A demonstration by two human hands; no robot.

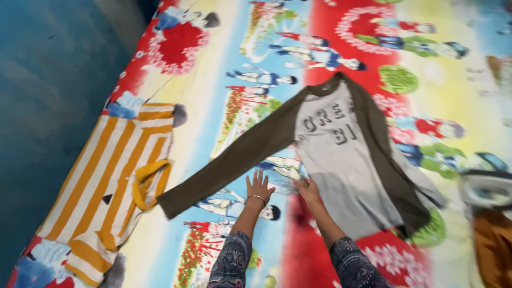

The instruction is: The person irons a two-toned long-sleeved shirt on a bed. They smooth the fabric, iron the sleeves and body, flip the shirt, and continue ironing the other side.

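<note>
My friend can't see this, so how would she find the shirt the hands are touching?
Look at the bright cartoon bedsheet covering the bed. In its middle lies a long-sleeved shirt, with the right hand on its edge and the left hand beside it. Unlike the yellow-and-white striped shirt to the left, it is grey with dark olive sleeves.

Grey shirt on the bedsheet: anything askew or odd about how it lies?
Yes. The grey shirt lies slanted; its left sleeve is stretched flat, the right sleeve folded over the body. The right hand touches its edge.

A bed (224,80) (bright cartoon-print sheet) carries a grey-and-olive raglan shirt (341,154) and a yellow-striped shirt (114,176).
</note>
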